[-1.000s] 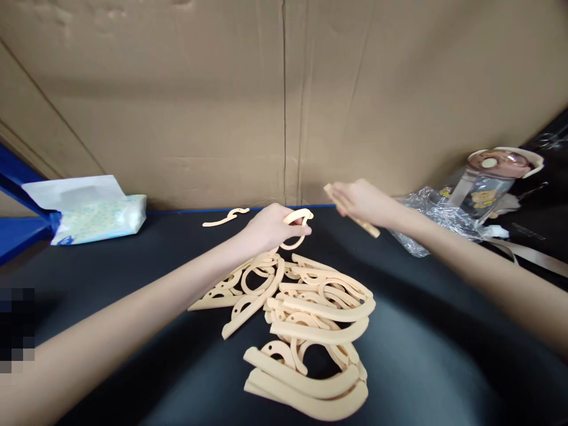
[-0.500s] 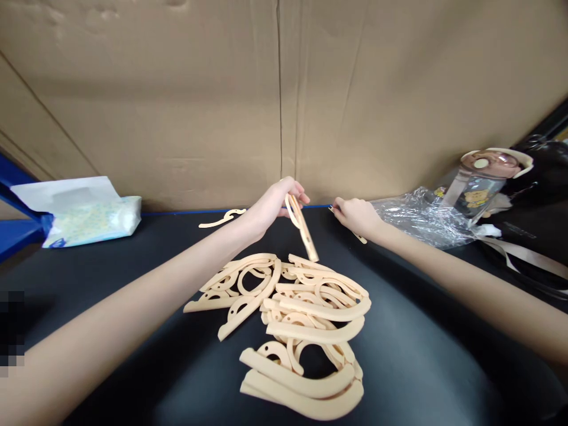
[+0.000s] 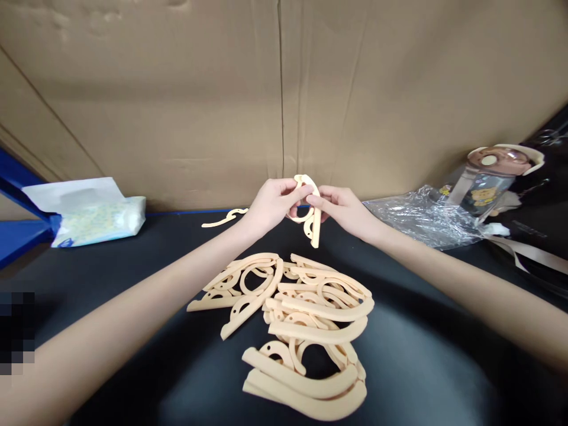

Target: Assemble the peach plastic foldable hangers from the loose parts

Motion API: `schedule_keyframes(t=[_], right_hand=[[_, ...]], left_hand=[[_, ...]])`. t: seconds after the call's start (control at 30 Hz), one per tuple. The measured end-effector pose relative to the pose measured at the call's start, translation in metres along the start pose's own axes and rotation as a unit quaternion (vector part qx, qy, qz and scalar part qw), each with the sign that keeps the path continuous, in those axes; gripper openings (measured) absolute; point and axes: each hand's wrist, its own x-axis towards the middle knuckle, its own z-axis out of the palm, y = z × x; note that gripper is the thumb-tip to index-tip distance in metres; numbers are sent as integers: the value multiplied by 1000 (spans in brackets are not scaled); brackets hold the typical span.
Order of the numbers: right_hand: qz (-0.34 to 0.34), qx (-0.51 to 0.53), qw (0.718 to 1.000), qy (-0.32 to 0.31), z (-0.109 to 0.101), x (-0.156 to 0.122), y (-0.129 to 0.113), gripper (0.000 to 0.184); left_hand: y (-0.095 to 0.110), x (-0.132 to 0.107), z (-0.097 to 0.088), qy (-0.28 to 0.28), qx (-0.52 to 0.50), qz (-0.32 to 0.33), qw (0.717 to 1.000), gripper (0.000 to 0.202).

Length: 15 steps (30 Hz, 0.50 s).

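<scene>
In front of the cardboard, a beige folding clothes hanger (image 3: 316, 222) is held up between both hands, its arms folded together and pointing down. My left hand (image 3: 277, 204) grips its upper part from the left, thumb across the front. From the right, my right hand (image 3: 344, 210) pinches the hanger's side between thumb and fingers. Some fingers of both hands are hidden behind it. Below, on the black table, lies a pile of similar folded beige hangers (image 3: 319, 322). A single beige curved hanger piece (image 3: 222, 220) rests left of my left hand.
A tissue pack (image 3: 102, 219) sits at the left by a blue frame (image 3: 26, 236). At the right lie crumpled clear plastic (image 3: 421, 216) and a bottle (image 3: 488, 183) with a strap. A cardboard wall (image 3: 177, 106) stands behind the black table (image 3: 421, 331).
My right hand has lifted from the table and moved left to the hanger in my left hand. The piece formerly under it no longer shows on the table. The hanger has turned more upright.
</scene>
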Motion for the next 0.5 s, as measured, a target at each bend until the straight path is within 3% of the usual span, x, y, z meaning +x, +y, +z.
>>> schedule_keyframes(t=[0.07,0.13,0.2,0.27,0.33,0.4,0.5], right_hand=[[5,66,998,24,-7,3,-4,38],[16,38,999,32,-18,4,-4,36],[-5,-55,997,45,-28,4,-5,34],[-54,-227,970,64,-33,3,-9,31],[-91,-406,908,41,-32,3,-15,31],[-86,-485,870,-21,-28,4,-19,34],[-40,-450,890,-62,-19,8,-16,33]], left_hand=[[3,-1,-3,22,-9,12,1000,22],[5,-1,-8,33,-17,12,999,10],[6,-1,-12,28,-24,-3,999,9],[6,-1,-14,4,-31,-30,999,14],[5,0,-11,-29,-41,-60,997,19],[4,1,-5,-53,-46,-85,994,23],[-2,1,8,-37,-35,-105,993,28]])
